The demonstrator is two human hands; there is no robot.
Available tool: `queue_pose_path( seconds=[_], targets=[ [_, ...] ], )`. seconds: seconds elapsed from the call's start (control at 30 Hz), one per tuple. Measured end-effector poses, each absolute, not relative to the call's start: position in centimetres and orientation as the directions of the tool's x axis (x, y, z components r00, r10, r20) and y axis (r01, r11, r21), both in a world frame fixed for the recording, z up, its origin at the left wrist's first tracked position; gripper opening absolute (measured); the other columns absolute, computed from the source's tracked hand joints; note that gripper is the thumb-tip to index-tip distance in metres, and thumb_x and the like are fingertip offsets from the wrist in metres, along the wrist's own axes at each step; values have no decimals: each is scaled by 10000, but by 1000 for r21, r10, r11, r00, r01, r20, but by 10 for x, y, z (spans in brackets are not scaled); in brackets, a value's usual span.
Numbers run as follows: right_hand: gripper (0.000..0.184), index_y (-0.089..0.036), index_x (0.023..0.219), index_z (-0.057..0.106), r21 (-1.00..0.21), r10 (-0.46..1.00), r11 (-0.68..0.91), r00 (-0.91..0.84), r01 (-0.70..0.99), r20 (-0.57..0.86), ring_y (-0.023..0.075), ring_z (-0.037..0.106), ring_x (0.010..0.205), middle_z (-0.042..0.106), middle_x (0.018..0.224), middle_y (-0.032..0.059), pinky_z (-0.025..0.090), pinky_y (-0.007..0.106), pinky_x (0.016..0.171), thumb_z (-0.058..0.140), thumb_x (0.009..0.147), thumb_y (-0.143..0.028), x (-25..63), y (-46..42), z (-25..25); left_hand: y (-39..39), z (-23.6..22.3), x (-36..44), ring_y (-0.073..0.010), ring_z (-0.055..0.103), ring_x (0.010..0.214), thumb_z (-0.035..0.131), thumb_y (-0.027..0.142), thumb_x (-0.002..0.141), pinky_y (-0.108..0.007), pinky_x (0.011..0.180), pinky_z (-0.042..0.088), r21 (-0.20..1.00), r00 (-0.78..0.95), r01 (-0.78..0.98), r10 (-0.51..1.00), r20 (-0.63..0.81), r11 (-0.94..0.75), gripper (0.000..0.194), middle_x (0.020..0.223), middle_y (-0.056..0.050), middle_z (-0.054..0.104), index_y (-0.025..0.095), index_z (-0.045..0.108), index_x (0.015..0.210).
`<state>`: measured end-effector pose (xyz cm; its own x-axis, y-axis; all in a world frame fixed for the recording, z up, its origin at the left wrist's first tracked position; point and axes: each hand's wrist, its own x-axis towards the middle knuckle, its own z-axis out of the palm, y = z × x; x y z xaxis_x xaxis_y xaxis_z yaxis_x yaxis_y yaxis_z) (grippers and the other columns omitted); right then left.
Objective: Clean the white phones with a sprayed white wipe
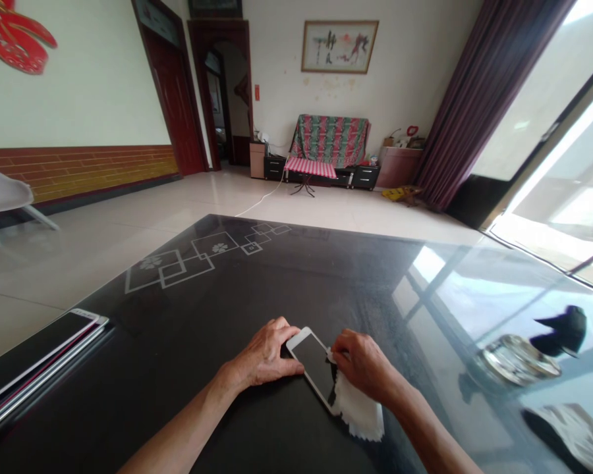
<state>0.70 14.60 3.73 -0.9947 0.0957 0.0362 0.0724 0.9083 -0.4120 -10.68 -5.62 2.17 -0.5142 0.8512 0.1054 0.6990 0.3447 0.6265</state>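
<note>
A white-framed smartphone with a dark screen lies at a slant on the glossy black table. My left hand grips its upper left edge between thumb and fingers. At the phone's right edge, my right hand is closed on a white cloth with zigzag edges. A bunched bit of the cloth touches the phone beside my fingertips. The rest hangs down over the phone's lower right side and onto the table.
Stacked flat devices lie at the table's left edge. To the right are a round glass dish, a black object and a pale crumpled item. A white chair stands beyond on the left.
</note>
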Motion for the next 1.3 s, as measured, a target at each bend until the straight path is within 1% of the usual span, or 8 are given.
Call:
queue_pose_path(
  seconds=[0.37, 0.53, 0.7, 0.93, 1.17, 1.3],
  targets=[
    [212, -178, 724, 692, -377, 78, 925, -996, 56, 46, 140, 602, 727, 665, 792, 40, 383, 215, 681, 499, 778, -110, -24, 141, 32, -55, 23, -108, -196, 546, 860, 743, 463, 690, -293, 754, 442, 616, -530, 697, 842, 98, 367, 447, 906, -12, 533, 259, 640, 1074],
    [208, -181, 730, 697, -361, 77, 931, -995, 52, 56, 145, 603, 735, 671, 792, 38, 382, 223, 689, 505, 783, -120, -37, 139, 30, -54, 25, -107, -201, 546, 869, 756, 420, 672, -295, 763, 448, 615, -534, 693, 841, 90, 375, 443, 914, -13, 538, 257, 640, 1068],
    [217, -181, 739, 702, -351, 73, 935, -995, 45, 65, 139, 602, 732, 674, 790, 37, 382, 218, 688, 501, 791, -118, -45, 135, 32, -55, 26, -106, -208, 546, 875, 744, 437, 687, -304, 778, 453, 614, -535, 693, 841, 85, 379, 440, 928, -21, 547, 247, 638, 1070],
    [206, -181, 760, 701, -359, 94, 931, -993, 64, 68, 143, 609, 763, 680, 818, 38, 388, 219, 704, 508, 804, -122, -55, 133, 29, -55, 26, -107, -209, 552, 876, 757, 427, 671, -301, 779, 454, 608, -543, 692, 836, 82, 389, 435, 923, -22, 548, 236, 642, 1045],
    [206, -174, 773, 696, -395, 130, 915, -988, 87, 85, 127, 607, 733, 673, 822, 35, 395, 203, 684, 501, 809, -117, -43, 133, 27, -55, 26, -105, -206, 563, 879, 789, 449, 614, -284, 736, 455, 599, -605, 670, 790, 98, 439, 462, 925, -19, 555, 221, 631, 984],
    [204, -173, 775, 692, -400, 167, 908, -983, 121, 81, 130, 606, 733, 669, 816, 38, 395, 206, 684, 500, 810, -114, -28, 133, 27, -57, 25, -103, -210, 564, 868, 799, 466, 599, -291, 724, 443, 577, -639, 664, 762, 107, 476, 399, 899, -15, 559, 225, 652, 882]
  ],
)
